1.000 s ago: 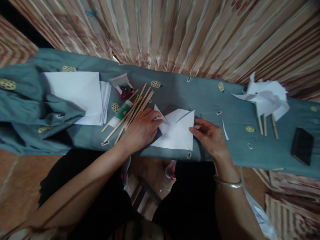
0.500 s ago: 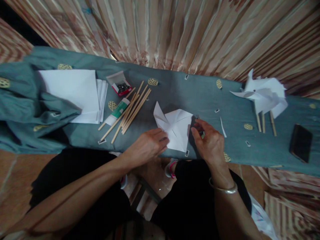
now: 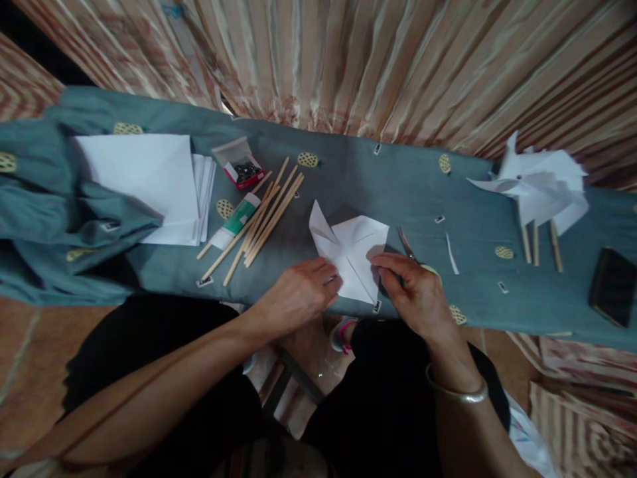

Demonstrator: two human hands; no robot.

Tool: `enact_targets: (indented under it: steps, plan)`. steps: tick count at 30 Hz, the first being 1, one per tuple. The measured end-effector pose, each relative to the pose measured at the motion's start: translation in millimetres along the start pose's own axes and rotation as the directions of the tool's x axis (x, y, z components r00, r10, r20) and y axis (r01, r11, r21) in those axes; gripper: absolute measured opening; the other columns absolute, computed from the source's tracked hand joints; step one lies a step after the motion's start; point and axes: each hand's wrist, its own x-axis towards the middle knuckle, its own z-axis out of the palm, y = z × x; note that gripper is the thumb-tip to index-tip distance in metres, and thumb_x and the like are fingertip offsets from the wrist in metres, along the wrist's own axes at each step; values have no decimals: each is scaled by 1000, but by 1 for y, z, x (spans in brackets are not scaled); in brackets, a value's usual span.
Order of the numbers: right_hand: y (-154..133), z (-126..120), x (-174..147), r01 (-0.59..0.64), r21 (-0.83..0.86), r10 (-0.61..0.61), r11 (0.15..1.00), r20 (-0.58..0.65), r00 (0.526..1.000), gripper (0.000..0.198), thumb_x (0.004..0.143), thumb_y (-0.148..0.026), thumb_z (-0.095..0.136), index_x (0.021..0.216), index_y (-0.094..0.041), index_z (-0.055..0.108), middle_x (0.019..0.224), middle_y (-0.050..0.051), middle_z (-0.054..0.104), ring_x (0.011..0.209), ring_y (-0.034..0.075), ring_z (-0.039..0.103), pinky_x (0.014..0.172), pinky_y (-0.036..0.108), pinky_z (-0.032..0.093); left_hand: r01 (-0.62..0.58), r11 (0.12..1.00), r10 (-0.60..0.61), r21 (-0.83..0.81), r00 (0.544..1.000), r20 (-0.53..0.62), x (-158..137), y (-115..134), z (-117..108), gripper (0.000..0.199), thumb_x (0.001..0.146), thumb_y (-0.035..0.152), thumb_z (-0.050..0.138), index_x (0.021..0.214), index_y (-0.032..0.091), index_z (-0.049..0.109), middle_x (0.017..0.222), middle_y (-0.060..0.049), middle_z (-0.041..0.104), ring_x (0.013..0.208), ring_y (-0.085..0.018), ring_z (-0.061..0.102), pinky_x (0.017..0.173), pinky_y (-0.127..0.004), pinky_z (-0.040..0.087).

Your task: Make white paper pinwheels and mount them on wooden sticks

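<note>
A white paper square (image 3: 359,236) with cuts running in towards its middle lies before me, one corner curled up at its left. My left hand (image 3: 311,285) is closed at the paper's lower left edge, fingers bent over it. At its right edge, my right hand (image 3: 411,282) pinches the paper between thumb and forefinger. A pair of scissors (image 3: 407,244) lies just beyond the right hand, blades pointing away; the hand partly hides its handles.
Left of the paper are wooden sticks (image 3: 271,222), a green and white glue tube (image 3: 236,222), an open red box (image 3: 243,174) of small dark pins and a paper stack (image 3: 139,186). Rightward are a paper strip (image 3: 452,253), paper pinwheels (image 3: 547,182) on sticks and a black phone (image 3: 613,285).
My right hand has moved from beside the paper onto its right edge. The scissors, mostly hidden behind that hand before, now show on the cloth. The left hand keeps its hold.
</note>
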Motion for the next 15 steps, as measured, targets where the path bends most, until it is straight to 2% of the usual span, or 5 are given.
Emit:
enact_targets:
  steps: [3, 6, 11, 15]
  plan:
    - [2, -1, -1, -24, 33, 24, 999, -4, 1000, 28, 87, -18, 49, 103, -21, 73, 108, 8, 75, 102, 24, 70, 93, 43, 55, -14, 1000, 14, -3, 1000, -22, -2, 0, 0, 17, 95, 18, 46, 93, 13, 62, 93, -9, 65, 89, -20, 60, 77, -32, 50]
    - [2, -1, -2, -80, 135, 76, 988, 30, 997, 29, 85, -16, 51, 104, -24, 72, 112, 7, 73, 106, 23, 68, 96, 43, 53, 25, 999, -26, -33, 999, -38, -3, -1, -1, 20, 96, 19, 45, 92, 13, 63, 91, -9, 66, 86, -19, 60, 74, -31, 50]
    - [-4, 1, 1, -166, 388, 105, 907, 175, 979, 27, 78, -17, 63, 101, -28, 72, 123, 5, 66, 119, 23, 60, 108, 45, 42, 116, 984, -123, -133, 991, -49, 0, -4, 0, 25, 97, 23, 44, 92, 13, 66, 90, -7, 68, 84, -18, 61, 73, -29, 49]
    - [-6, -2, 4, -203, 479, 103, 854, 226, 969, 21, 75, -20, 69, 93, -29, 75, 121, 4, 67, 120, 23, 59, 108, 45, 41, 135, 977, -145, -167, 988, -48, 0, -5, 0, 25, 97, 24, 43, 95, 13, 66, 88, -6, 69, 83, -19, 62, 73, -30, 48]
